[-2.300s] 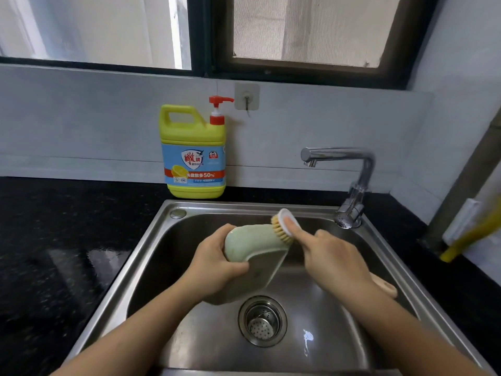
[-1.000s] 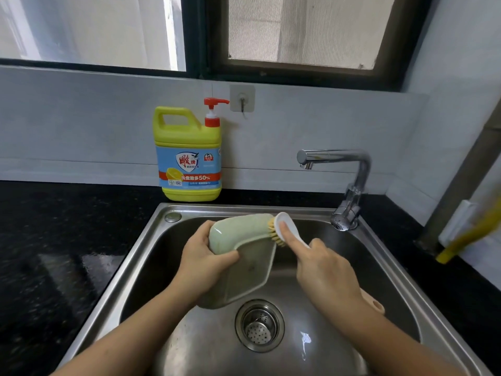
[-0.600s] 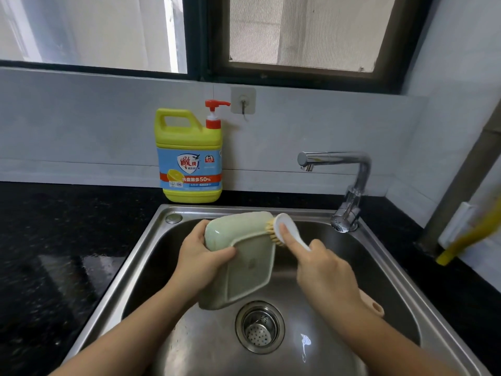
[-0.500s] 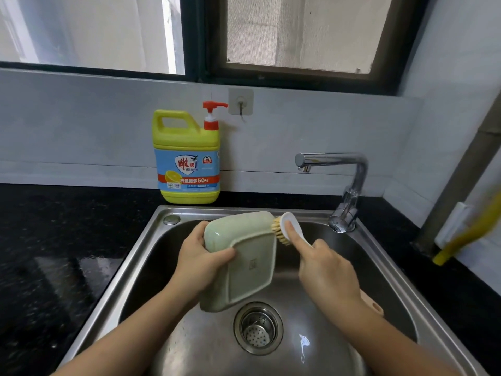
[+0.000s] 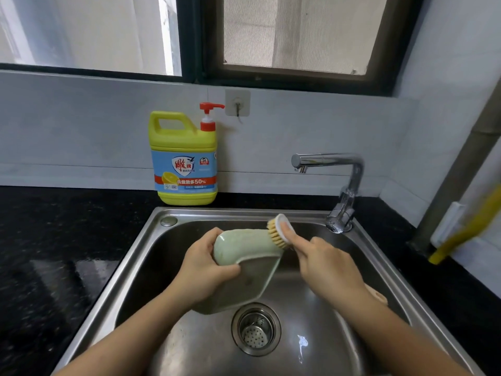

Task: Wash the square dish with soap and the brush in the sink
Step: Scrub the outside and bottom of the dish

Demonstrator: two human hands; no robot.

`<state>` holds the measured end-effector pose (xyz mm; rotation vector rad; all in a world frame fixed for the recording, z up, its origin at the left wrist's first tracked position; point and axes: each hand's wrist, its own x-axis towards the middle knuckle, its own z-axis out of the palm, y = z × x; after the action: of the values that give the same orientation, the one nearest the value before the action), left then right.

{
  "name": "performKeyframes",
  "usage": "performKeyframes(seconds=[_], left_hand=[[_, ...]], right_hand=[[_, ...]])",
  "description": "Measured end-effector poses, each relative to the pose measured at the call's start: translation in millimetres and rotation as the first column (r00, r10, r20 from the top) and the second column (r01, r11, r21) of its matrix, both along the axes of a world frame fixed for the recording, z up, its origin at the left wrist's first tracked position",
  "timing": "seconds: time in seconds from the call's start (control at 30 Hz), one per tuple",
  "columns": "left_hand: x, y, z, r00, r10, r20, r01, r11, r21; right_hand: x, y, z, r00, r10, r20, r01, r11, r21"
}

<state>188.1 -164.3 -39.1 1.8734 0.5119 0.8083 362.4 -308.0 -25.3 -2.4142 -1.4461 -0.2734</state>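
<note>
- Two hands work over the middle of the steel sink [image 5: 141, 253], above the drain [image 5: 256, 328].
- Left hand [image 5: 202, 270] grips the pale green square dish [image 5: 244, 248] at its left corner, fingers curled behind it and thumb clamped across the underside, which faces the camera; the dish is tilted and clear of the basin floor.
- Right hand [image 5: 325, 264] is closed round the brush [image 5: 278, 230] handle, forefinger stretched along the white back of the head; the bristles press on the dish's upper right edge.
- Soap bottle [image 5: 185, 158], yellow with a red pump, stands on the black counter [image 5: 54, 240] behind the sink's back left corner, against the wall.
- Tap [image 5: 339, 169] rises at the sink's back right corner, spout pointing left.
</note>
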Motion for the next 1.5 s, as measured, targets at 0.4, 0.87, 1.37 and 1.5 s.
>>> performKeyframes(seconds=[0.4, 0.87, 1.37, 1.5], left_hand=[[3.8, -0.3, 5.2, 0.955, 0.075, 0.286, 0.054, 0.908, -0.416], [1.9, 5.6, -11.6, 0.970, -0.024, -0.241, 0.094, 0.953, 0.286], [9.5, -2.7, -12.2, 0.999, 0.033, 0.006, -0.033, 0.990, 0.138], [5.6, 2.1, -7.5, 0.995, 0.101, 0.025, -0.103, 0.986, 0.131]], right_hand=[[15.3, 1.5, -8.4, 0.371, 0.300, -0.879, -0.025, 0.949, 0.313], [15.3, 1.5, -9.5, 0.567, 0.426, -0.705, -0.224, 0.903, 0.366], [-36.2, 1.5, 0.3, 0.882, 0.381, 0.277, -0.428, 0.894, 0.135], [-35.4, 2.8, -4.0, 0.937, 0.244, 0.249, -0.287, 0.945, 0.154]])
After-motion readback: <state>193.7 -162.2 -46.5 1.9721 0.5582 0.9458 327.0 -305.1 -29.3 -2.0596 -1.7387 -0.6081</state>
